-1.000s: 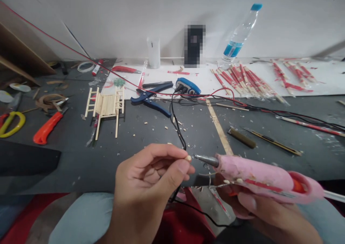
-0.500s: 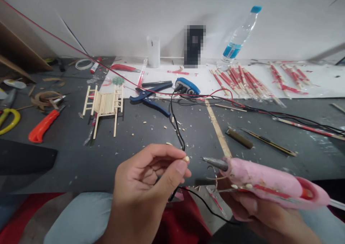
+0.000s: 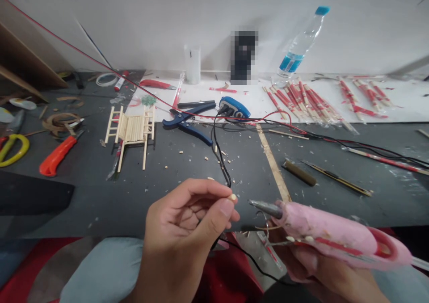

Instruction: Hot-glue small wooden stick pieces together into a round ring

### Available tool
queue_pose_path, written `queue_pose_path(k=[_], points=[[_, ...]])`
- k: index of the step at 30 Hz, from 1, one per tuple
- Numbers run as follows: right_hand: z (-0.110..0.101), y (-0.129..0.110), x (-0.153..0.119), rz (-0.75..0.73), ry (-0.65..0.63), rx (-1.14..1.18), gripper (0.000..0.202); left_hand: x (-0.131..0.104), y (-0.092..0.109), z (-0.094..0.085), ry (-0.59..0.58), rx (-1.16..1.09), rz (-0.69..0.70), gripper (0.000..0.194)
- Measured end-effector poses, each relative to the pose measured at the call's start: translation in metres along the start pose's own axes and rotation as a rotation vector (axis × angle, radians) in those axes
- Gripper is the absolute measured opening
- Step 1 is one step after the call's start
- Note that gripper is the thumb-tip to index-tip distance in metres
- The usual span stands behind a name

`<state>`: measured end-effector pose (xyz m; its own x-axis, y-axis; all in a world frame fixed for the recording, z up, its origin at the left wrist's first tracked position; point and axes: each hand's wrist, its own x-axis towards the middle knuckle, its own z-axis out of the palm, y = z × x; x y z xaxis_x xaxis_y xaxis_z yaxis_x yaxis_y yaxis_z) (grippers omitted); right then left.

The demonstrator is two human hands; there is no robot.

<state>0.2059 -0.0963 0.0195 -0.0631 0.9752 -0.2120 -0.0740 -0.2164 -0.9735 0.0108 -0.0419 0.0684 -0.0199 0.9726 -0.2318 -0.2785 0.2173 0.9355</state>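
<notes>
Pink plastic glue gun with tapered metal nozzle: held over the front edge of the dark grey tabletop, right of centre, nozzle pointing left. Long white board runs along the back. Right hand is closed round the gun from below; some fingers hidden. Left hand: palm partly open, thumb and forefinger pinched, other fingers loosely curled. Clear plastic bottle with blue cap and label is on the board, left of most of the pile of red-wrapped pale sticks. Chair-like frame of pale sticks sits on the left; orange-handled knife left of that, blue-handled cutter right of it. Slim yellow-and-black knife lies behind the gun. Small pale piece: in the left fingertips, near the nozzle, not touching it.
</notes>
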Motion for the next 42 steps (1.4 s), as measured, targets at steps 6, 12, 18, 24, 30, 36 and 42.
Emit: queue_pose_path(k=[6,12,18,24,30,36,42], points=[[0.013,-0.017,0.004,0.027,0.047,0.15,0.05,0.001,-0.001,-0.005,0.033,0.02,0.017,0.015],[0.014,-0.014,0.001,0.168,0.055,0.259,0.053,0.004,-0.002,-0.008,0.05,0.023,0.018,0.01],[0.011,-0.007,0.001,0.19,0.029,0.247,0.058,0.003,-0.005,-0.009,0.053,0.017,0.017,0.009],[0.006,0.008,0.002,0.133,0.027,0.198,0.056,0.001,-0.005,-0.006,0.032,0.01,0.012,0.011],[0.003,0.016,0.002,0.119,-0.015,0.143,0.055,0.002,-0.005,-0.003,0.021,0.061,-0.021,0.011],[0.014,-0.001,0.0,0.205,0.114,0.218,0.054,0.001,-0.004,-0.006,0.008,0.102,-0.015,0.01],[0.014,0.001,0.009,0.139,0.191,0.239,0.041,0.005,-0.018,-0.007,0.057,0.0,-0.092,0.016]])
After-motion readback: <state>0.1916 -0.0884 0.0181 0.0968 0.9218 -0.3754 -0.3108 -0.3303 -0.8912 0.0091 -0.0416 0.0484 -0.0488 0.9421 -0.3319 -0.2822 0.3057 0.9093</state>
